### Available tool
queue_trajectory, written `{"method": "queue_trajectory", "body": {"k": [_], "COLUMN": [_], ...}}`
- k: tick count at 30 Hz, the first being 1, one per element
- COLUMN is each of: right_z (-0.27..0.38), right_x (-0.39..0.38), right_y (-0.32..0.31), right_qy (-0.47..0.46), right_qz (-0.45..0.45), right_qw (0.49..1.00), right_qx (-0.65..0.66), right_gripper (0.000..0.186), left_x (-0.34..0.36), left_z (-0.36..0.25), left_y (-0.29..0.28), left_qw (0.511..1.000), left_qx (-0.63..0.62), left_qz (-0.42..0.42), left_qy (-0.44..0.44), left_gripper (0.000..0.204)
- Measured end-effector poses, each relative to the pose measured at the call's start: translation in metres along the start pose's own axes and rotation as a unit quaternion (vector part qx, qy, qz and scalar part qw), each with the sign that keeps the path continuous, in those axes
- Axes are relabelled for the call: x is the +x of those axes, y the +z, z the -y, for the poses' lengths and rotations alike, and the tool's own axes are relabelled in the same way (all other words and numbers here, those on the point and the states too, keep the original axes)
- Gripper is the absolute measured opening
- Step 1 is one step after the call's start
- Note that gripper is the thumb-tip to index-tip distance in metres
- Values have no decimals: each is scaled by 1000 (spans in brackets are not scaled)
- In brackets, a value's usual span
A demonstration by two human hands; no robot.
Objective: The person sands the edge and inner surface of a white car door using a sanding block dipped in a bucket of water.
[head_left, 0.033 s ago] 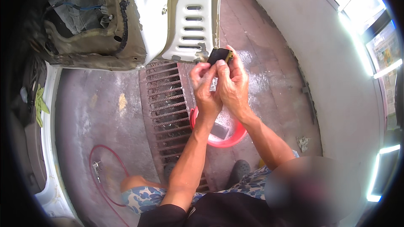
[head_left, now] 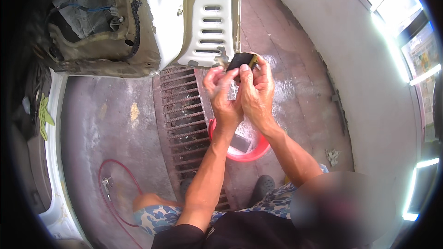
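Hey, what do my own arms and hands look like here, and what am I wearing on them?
Your left hand and right hand are bare, with no gloves or wristwear visible. The forearms are uncovered. A short black sleeve covers your left upper arm; the right one is hidden.

Bright white strip lights [head_left: 425, 75] burn out at your right while pale glare streaks the floor [head_left: 290, 93]; fisheye distortion bows the wall [head_left: 355, 64] toward black corners. Your left hand [head_left: 226, 97] appears slightly smeared, and soft blur clouds the lower right.
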State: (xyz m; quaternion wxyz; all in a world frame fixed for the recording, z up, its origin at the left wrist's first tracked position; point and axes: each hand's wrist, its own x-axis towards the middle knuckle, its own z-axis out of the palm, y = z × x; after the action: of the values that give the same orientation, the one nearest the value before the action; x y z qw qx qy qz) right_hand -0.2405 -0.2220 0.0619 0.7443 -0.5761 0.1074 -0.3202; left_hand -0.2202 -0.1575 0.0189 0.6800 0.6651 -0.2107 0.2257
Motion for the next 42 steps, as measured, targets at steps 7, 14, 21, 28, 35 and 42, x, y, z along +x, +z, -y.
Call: {"method": "queue_trajectory", "body": {"k": [7, 14, 21, 28, 35, 42], "right_z": [19, 32, 11, 18, 17, -2], "right_x": [-5, 46, 108, 123, 125, 128], "right_y": [15, 29, 66, 82, 92, 99], "right_qy": [36, -233, -505, -531, -513, -504], "right_qz": [21, -151, -189, -229, -235, -277], "right_qw": [999, 929, 799, 770, 790, 787], "right_qx": [11, -245, -266, -271, -242, -222], "right_gripper": [32, 24, 34, 27, 22, 21], "left_x": [16, 39, 36, 47, 48, 47], "left_z": [8, 4, 38, 66, 69, 78], "left_y": [-9, -24, -19, -22, -18, -22], "left_qw": [1000, 994, 921, 838, 867, 859], "left_qx": [-9, 19, -149, -374, -343, -351], "left_qz": [-1, 65, -142, -37, 6, 12], "left_qy": [23, 89, -331, -396, -361, -374], "left_gripper": [25, 29, 62, 49, 45, 46]}}
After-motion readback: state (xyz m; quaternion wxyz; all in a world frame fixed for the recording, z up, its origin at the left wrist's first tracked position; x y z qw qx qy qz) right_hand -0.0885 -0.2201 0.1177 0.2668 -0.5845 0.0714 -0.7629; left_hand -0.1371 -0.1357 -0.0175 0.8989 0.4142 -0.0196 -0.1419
